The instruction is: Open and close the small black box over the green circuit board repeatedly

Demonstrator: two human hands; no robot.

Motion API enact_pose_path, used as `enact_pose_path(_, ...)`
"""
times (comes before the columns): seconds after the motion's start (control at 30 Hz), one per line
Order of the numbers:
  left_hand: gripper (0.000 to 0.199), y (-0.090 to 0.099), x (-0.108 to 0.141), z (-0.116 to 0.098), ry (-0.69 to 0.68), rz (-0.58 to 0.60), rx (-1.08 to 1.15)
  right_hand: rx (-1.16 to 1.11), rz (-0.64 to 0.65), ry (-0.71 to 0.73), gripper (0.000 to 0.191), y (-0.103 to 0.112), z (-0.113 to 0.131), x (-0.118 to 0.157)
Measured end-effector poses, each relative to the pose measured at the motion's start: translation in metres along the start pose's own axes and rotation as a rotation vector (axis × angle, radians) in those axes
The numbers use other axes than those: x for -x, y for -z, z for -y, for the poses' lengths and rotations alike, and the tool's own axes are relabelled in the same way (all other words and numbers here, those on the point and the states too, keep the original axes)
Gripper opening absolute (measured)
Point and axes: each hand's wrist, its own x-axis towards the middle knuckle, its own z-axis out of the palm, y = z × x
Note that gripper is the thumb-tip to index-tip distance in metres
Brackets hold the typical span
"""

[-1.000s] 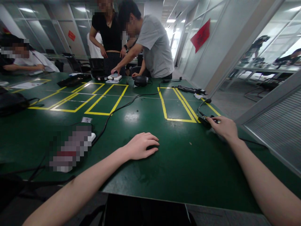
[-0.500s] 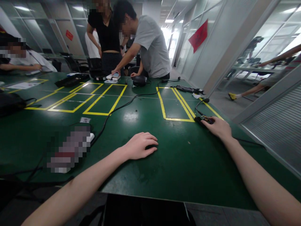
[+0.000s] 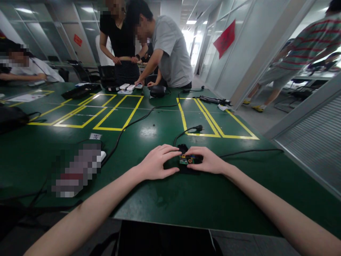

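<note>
My right hand (image 3: 209,160) grips a circuit board (image 3: 186,160) with a yellow part and copper-coloured coil, its thumb and fingers around the board's right side. Black pieces (image 3: 182,148), perhaps casing, show behind and beneath the board; the hand hides part of them. A black cord runs from there to a plug (image 3: 198,128) on the table. Just left of the board, my left hand (image 3: 160,161) rests with thumb and fingers apart, holding nothing. Its fingertips are close to the board's left edge; whether they touch it I cannot tell.
The green table (image 3: 149,199) bears yellow tape outlines. A blurred-out device (image 3: 80,170) lies at left near a small numbered label (image 3: 95,136). A long black cable (image 3: 149,113) crosses the middle. A folded black tripod-like item (image 3: 213,101) lies far right. Two people stand behind the table handling white boxes.
My right hand has moved left from the table's right side, bringing the circuit board and its corded plug beside my left hand. My left hand has stayed nearly still.
</note>
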Motion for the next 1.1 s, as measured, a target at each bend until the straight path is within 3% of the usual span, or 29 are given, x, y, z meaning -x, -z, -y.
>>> enact_pose_path(0.07,0.042,0.000,0.000,-0.002,-0.019,0.042,0.033,-0.084,0.090,0.105,0.026,-0.012,0.018,-0.003)
enact_pose_path(0.17,0.048,-0.002,0.000,-0.002,-0.014,0.131,0.052,-0.106,0.083,0.156,0.027,-0.018,0.031,-0.003)
enact_pose_path(0.33,0.065,-0.004,0.000,0.002,0.050,0.116,0.009,-0.111,-0.065,0.132,0.027,-0.007,0.037,0.000)
enact_pose_path(0.53,0.069,-0.002,0.002,0.005,0.072,0.105,-0.006,-0.107,-0.044,0.099,0.027,-0.012,0.030,0.001)
enact_pose_path(0.7,0.057,0.000,0.001,0.002,0.071,0.093,0.000,-0.013,-0.087,0.022,0.023,-0.020,0.017,0.001)
enact_pose_path(0.9,0.023,0.000,0.001,0.001,0.084,0.042,0.015,0.052,-0.016,0.037,0.044,-0.017,0.022,0.003)
enact_pose_path(1.1,0.011,-0.004,0.001,0.006,0.116,0.061,-0.053,0.157,-0.103,-0.010,0.019,-0.026,0.019,0.000)
